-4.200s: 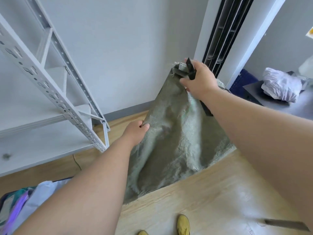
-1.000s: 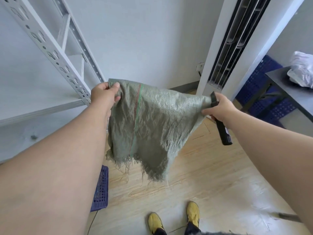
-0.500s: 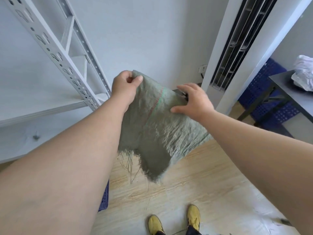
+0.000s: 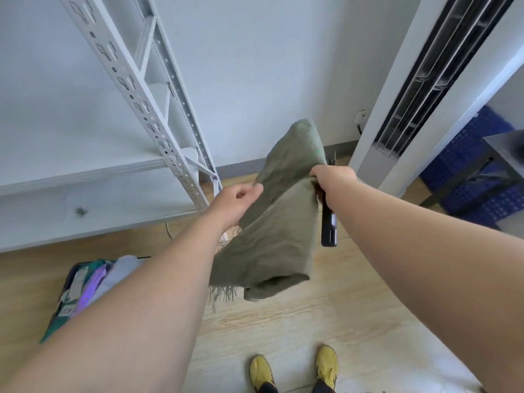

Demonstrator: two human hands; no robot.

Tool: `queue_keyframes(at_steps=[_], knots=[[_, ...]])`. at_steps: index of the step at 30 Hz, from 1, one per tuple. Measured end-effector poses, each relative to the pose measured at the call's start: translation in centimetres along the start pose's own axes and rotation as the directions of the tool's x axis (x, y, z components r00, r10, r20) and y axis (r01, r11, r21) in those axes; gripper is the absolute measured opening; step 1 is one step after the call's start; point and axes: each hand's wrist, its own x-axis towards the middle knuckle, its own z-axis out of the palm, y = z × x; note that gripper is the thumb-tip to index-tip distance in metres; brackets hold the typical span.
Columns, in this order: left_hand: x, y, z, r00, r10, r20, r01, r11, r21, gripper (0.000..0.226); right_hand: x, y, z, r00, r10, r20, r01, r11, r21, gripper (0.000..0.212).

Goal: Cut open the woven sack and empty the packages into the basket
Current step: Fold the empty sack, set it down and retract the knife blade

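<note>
Since half a second ago I am seeing the woven sack (image 4: 272,231) bunched into a folded bundle, with both hands lower and the camera tilting down, so the packages are coming into view at lower left.

Going left to right: the packages (image 4: 85,285) are lying heaped in the basket (image 4: 65,290) on the wooden floor (image 4: 312,321), well below and left of my left grip. Only the basket's dark rim is showing, so I cannot tell how full it is. Beyond them the white shelf rack (image 4: 147,109) is standing just left of my left hand (image 4: 235,202), its foot close behind the knuckles.

My left hand is pinching the sack's near edge between thumb and fingers. Frayed threads are hanging from the cut edge below that grip and along the bundle's bottom.

My right hand (image 4: 334,177) is closing on the sack's far fold together with a black utility knife (image 4: 329,228), whose handle is pointing down beside the wrist. Bare floor is lying open under the bundle, down to my yellow shoes (image 4: 295,370). Right of that grip, the white column (image 4: 397,114) and blue crates (image 4: 470,165) are standing well apart.
</note>
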Motion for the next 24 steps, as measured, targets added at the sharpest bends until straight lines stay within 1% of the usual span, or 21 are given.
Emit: queue_keyframes(at_steps=[2, 3, 4, 5, 6, 7, 8, 9, 10, 11, 12, 14, 15, 16, 17, 18, 19, 20, 22, 23, 24], knots=[[-0.9, -2.4, -0.3, 0.991, -0.127, 0.047, 0.132, 0.981, -0.139, 0.082, 1.2, -0.3, -0.4, 0.994, 0.11, 0.011, -0.111, 0.989, 0.095, 0.018], [-1.3, -3.1, -0.5, 0.982, -0.164, 0.09, 0.179, 0.963, -0.203, 0.093, 1.8, -0.5, -0.6, 0.988, 0.152, 0.021, -0.154, 0.98, 0.127, 0.014], [-1.7, -3.7, -0.6, 0.967, -0.183, 0.178, 0.222, 0.948, -0.227, 0.096, 2.3, -0.6, -0.9, 0.984, 0.177, 0.033, -0.18, 0.974, 0.14, 0.008], [-2.4, -3.7, -0.5, 0.941, -0.172, 0.291, 0.247, 0.937, -0.247, 0.09, 2.8, -0.6, -1.1, 0.981, 0.183, 0.061, -0.19, 0.972, 0.14, 0.01], [-3.2, -3.5, -0.2, 0.914, -0.147, 0.379, 0.252, 0.936, -0.245, 0.084, 3.1, -0.8, -1.3, 0.977, 0.184, 0.108, -0.198, 0.97, 0.138, 0.022], [-3.8, -3.3, 0.2, 0.893, -0.113, 0.436, 0.241, 0.938, -0.251, 0.088, 3.1, -1.0, -1.5, 0.974, 0.182, 0.137, -0.202, 0.967, 0.152, 0.031], [-4.1, -3.0, 0.6, 0.883, -0.084, 0.461, 0.228, 0.937, -0.266, 0.107, 3.0, -1.4, -1.6, 0.972, 0.188, 0.138, -0.212, 0.959, 0.186, 0.036], [-4.1, -3.1, 1.1, 0.883, -0.07, 0.464, 0.215, 0.939, -0.267, 0.132, 2.9, -1.6, -1.7, 0.976, 0.175, 0.128, -0.2, 0.956, 0.214, 0.037], [-4.2, -2.9, 1.5, 0.883, -0.049, 0.466, 0.195, 0.943, -0.269, 0.151, 2.7, -2.0, -1.7, 0.982, 0.143, 0.12, -0.17, 0.953, 0.251, 0.035], [-4.1, -3.0, 2.1, 0.884, -0.029, 0.467, 0.171, 0.949, -0.266, 0.159, 2.4, -2.4, -1.7, 0.99, 0.094, 0.102, -0.12, 0.952, 0.281, 0.032], [-3.9, -3.1, 2.7, 0.876, -0.009, 0.482, 0.146, 0.958, -0.248, 0.158, 2.1, -2.8, -1.8, 0.993, 0.063, 0.095, -0.091, 0.942, 0.322, 0.03], [-3.7, -3.5, 4.0, 0.88, 0.013, 0.475, 0.057, 0.99, -0.131, 0.151, 1.3, -4.0, -2.4, 0.988, 0.109, 0.111, -0.142, 0.921, 0.363, 0.035], [-3.4, -3.9, 4.6, 0.914, 0.019, 0.405, -0.007, 0.999, -0.031, 0.15, 0.8, -4.7, -2.8, 0.981, 0.152, 0.119, -0.185, 0.914, 0.361, 0.04], [-3.0, -4.3, 5.2, 0.956, 0.007, 0.293, -0.025, 0.998, 0.056, 0.15, 0.3, -5.4, -3.1, 0.976, 0.176, 0.125, -0.21, 0.907, 0.365, 0.042], [-2.6, -4.1, 5.5, 0.985, 0.015, 0.172, -0.028, 0.997, 0.075, 0.148, 0.2, -5.9, -3.4, 0.975, 0.192, 0.116, -0.222, 0.896, 0.384, 0.041], [-2.2, -3.8, 5.8, 0.996, 0.031, 0.082, -0.034, 0.999, 0.037, 0.141, 0.0, -6.3, -3.7, 0.972, 0.208, 0.11, -0.235, 0.882, 0.41, 0.039], [-2.0, -3.1, 5.9, 0.998, 0.044, 0.032, -0.045, 0.999, 0.002, 0.129, 0.0, -6.4, -3.9, 0.972, 0.212, 0.1, -0.234, 0.875, 0.424, 0.037], [-2.1, -2.1, 6.0, 0.998, 0.06, -0.002, -0.06, 0.998, -0.014, 0.11, 0.0, -6.6, -4.1, 0.972, 0.205, 0.111, -0.233, 0.864, 0.447, 0.034], [-1.8, -0.9, 5.9, 0.995, 0.069, -0.07, -0.07, 0.997, -0.019, 0.056, -0.2, -6.8, -4.6, 0.975, 0.16, 0.152, -0.216, 0.84, 0.498, 0.03], [-1.5, -0.7, 5.8, 0.992, 0.059, -0.109, -0.065, 0.996, -0.055, 0.037, -0.2, -6.7, -5.0, 0.981, 0.11, 0.158, -0.176, 0.846, 0.503, 0.031], [-1.2, -0.3, 5.5, 0.99, 0.036, -0.139, -0.053, 0.991, -0.125, 0.027, -0.1, -6.3, -5.4, 0.987, 0.048, 0.152, -0.116, 0.872, 0.475, 0.035]])
